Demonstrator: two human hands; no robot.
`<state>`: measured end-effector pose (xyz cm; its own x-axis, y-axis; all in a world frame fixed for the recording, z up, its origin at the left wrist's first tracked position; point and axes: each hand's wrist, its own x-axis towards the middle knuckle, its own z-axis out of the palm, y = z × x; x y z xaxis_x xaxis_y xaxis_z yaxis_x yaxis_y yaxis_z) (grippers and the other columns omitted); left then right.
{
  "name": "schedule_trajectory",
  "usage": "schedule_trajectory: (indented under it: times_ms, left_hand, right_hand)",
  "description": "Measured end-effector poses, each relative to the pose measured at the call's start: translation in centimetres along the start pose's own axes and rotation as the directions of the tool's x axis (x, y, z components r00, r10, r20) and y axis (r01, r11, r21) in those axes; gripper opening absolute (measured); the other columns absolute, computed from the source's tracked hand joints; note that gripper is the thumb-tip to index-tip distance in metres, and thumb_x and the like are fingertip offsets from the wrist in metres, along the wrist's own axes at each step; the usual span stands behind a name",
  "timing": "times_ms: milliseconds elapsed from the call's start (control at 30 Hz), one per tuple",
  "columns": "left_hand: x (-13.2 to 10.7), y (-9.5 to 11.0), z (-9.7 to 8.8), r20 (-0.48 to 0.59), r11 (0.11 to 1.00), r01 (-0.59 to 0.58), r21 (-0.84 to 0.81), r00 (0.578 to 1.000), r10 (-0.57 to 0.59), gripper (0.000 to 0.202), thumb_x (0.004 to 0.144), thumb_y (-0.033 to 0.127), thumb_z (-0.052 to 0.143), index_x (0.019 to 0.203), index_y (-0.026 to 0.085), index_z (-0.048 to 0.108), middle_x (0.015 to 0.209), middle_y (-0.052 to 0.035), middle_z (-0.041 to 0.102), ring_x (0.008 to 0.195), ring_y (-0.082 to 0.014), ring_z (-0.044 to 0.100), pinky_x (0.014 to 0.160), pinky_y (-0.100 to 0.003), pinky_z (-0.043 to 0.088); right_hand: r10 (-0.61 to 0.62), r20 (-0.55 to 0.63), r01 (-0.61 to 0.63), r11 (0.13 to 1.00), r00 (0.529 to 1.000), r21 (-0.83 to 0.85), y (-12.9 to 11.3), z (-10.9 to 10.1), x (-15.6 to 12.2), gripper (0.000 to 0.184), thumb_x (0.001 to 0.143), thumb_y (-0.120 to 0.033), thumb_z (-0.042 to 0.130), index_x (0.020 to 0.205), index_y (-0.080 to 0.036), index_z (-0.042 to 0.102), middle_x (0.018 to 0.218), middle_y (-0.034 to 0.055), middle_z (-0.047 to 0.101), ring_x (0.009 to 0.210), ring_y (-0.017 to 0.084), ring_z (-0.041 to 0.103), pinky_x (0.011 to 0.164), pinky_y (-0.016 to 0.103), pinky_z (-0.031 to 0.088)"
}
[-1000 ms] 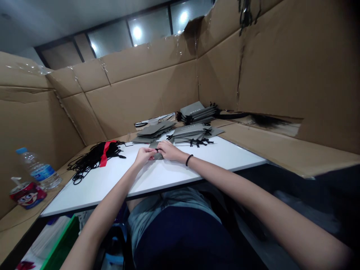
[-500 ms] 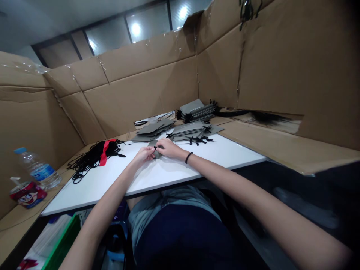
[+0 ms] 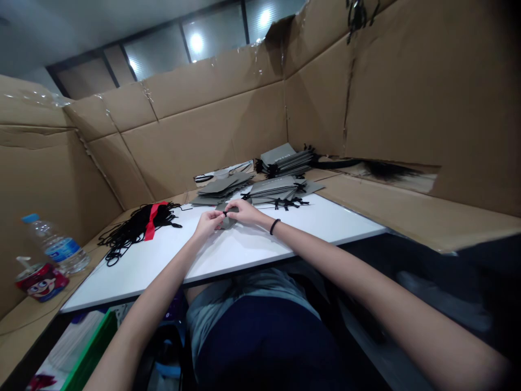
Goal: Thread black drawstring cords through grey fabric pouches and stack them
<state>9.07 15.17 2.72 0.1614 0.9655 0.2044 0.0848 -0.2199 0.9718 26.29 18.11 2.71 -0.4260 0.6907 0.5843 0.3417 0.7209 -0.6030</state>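
Note:
My left hand [image 3: 210, 221] and my right hand [image 3: 243, 212] meet over the white table, fingers pinched close together. Between the fingertips is a small bit of black cord [image 3: 225, 214], at a grey card or pouch [image 3: 231, 223] partly covered by my hands. Just beyond lies a loose pile of plain grey pieces [image 3: 222, 187]. To its right a stack of grey pieces with knotted black cords [image 3: 272, 189] rests on the table, and a similar stack [image 3: 285, 158] sits farther back. On the left lies a bundle of black cords [image 3: 134, 225] tied with a red ribbon [image 3: 151, 221].
A water bottle [image 3: 61, 247] and a red can [image 3: 43, 282] stand left of the white tabletop [image 3: 163, 269]. Cardboard walls [image 3: 203, 119] enclose the back and sides. Under the table at left is a green-edged container [image 3: 91, 347] holding pale sheets.
Both hands stay at nearly the same spot, with small shifts of the fingers around the black cord. The grey piece beneath them shows a little more.

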Motion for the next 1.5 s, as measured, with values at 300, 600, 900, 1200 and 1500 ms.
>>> schedule_trajectory:
  times_ms: [300,600,900,1200,1500]
  left_hand:
    - [0.05,-0.09,0.01,-0.017,0.999,-0.003,-0.036,1.000,0.003,0.046,0.047,0.048,0.084,0.072,0.012,0.068,0.062,-0.0013,0.060,0.055,-0.0093,0.051,0.049,-0.020,0.041]
    - [-0.13,-0.06,0.16,-0.038,1.000,-0.017,-0.016,0.999,0.016,0.045,0.049,0.045,0.084,0.075,0.012,0.069,0.061,0.0002,0.060,0.052,-0.0086,0.049,0.050,-0.021,0.042]
    - [-0.16,0.13,-0.07,0.062,0.999,0.034,-0.041,0.998,-0.031,0.032,0.058,0.036,0.082,0.070,0.010,0.066,0.059,0.0018,0.055,0.051,-0.0075,0.048,0.051,-0.022,0.040]
    - [0.13,-0.13,-0.26,0.150,0.984,0.109,-0.143,0.985,-0.087,0.029,0.061,0.032,0.079,0.072,0.011,0.063,0.061,-0.0003,0.056,0.054,-0.0090,0.052,0.052,-0.021,0.040]
    - [0.12,0.07,-0.44,0.154,0.976,0.124,-0.181,0.983,-0.097,0.025,0.064,0.027,0.077,0.074,0.012,0.061,0.061,-0.0009,0.057,0.055,-0.0099,0.054,0.054,-0.022,0.041]
  right_hand:
    - [-0.049,-0.058,0.058,0.986,0.997,0.158,-0.25,0.23,-0.19,0.017,0.070,-0.019,0.057,0.086,-0.018,0.051,0.089,0.0023,0.060,0.087,0.016,0.059,0.080,0.028,0.045]
    - [-0.062,-0.069,0.079,0.958,0.996,0.277,-0.37,0.26,-0.36,0.025,0.067,-0.021,0.059,0.088,-0.020,0.045,0.083,0.0004,0.058,0.083,0.017,0.060,0.077,0.030,0.044]
    - [-0.097,-0.037,0.103,0.966,0.995,0.239,0.01,0.47,-0.37,0.022,0.068,-0.019,0.056,0.088,-0.020,0.047,0.084,0.0006,0.058,0.083,0.017,0.059,0.076,0.030,0.044]
    - [-0.156,-0.003,0.155,0.982,0.988,0.107,-0.38,0.05,-0.46,0.023,0.068,-0.015,0.056,0.091,-0.018,0.053,0.088,0.0033,0.063,0.084,0.018,0.061,0.076,0.030,0.046]
    - [-0.189,0.038,0.184,0.977,0.981,0.108,-0.62,-0.23,-0.42,0.020,0.072,-0.013,0.055,0.091,-0.017,0.059,0.090,0.0041,0.068,0.085,0.017,0.064,0.078,0.028,0.048]
